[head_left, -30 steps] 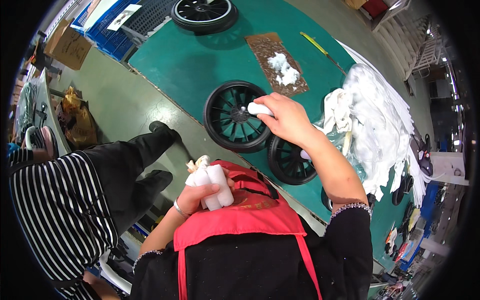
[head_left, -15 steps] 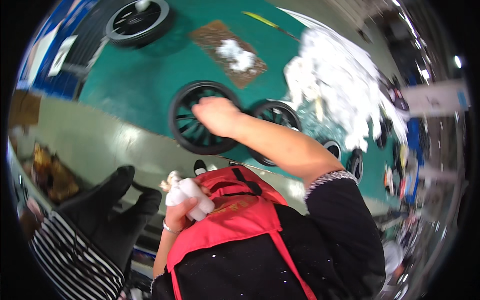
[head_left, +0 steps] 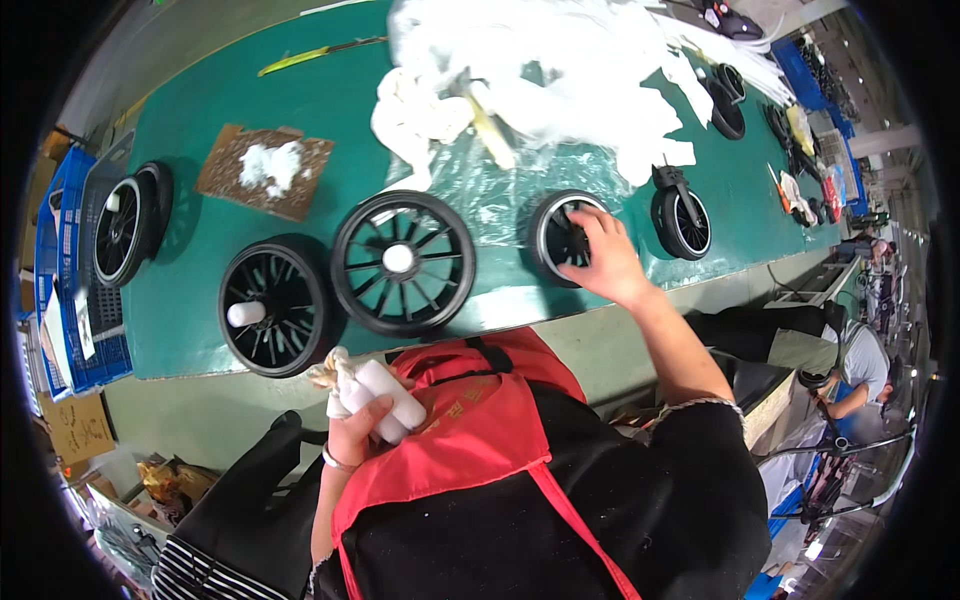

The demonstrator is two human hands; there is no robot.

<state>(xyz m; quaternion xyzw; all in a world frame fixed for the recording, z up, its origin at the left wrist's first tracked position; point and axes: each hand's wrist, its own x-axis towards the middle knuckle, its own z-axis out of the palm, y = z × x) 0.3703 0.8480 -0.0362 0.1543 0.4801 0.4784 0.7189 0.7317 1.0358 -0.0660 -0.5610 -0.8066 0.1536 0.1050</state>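
My left hand (head_left: 358, 432) is closed around several white cylinders (head_left: 392, 396), along with a pale crumpled wad (head_left: 338, 370), in front of the red apron (head_left: 450, 440). At a small grey-rimmed black wheel (head_left: 546, 238) on the table, my right hand (head_left: 612, 262) has thumb and fingers spread over the spokes; whether they touch is unclear. To its left, a large spoked wheel (head_left: 462, 285) lies with a white cylinder (head_left: 398, 259) at its hub. Another black wheel (head_left: 290, 350), farther left, has a white cylinder (head_left: 246, 314) protruding from its hub.
The green table (head_left: 200, 355) also bears a brown board (head_left: 222, 170) with white bits, a grey-rimmed wheel (head_left: 118, 262), a forked wheel (head_left: 690, 235), white sheeting (head_left: 540, 60) and a yellow tool (head_left: 295, 62). Beside me is a person in dark trousers (head_left: 235, 500).
My right hand has left a large wheel, which now shows a white cylinder at its hub, and moved right to a small wheel. The view has turned right. My left hand keeps its hold.
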